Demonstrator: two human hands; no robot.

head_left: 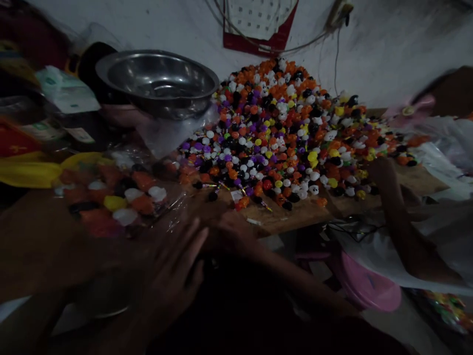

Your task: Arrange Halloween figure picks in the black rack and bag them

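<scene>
My left hand (177, 271) is over the near edge of the table, fingers stretched out, with nothing visible in it. Just beyond its fingertips lies a clear plastic bag (125, 216) filled with orange, black, white and yellow small pieces. To its right, my right hand (234, 230) is at the table edge, below the large pile of small figures (258, 143). Blur and darkness hide its fingers, so I cannot make out whether it holds anything. Some pieces in the pile have thin, shiny striped sticks.
A steel basin (158, 74) stands at the back left. Another person's hand (384, 172) reaches into the pile from the right. A pink stool (369, 283) is below the table (295, 219). Yellow and red packaging (27, 170) lies at the left.
</scene>
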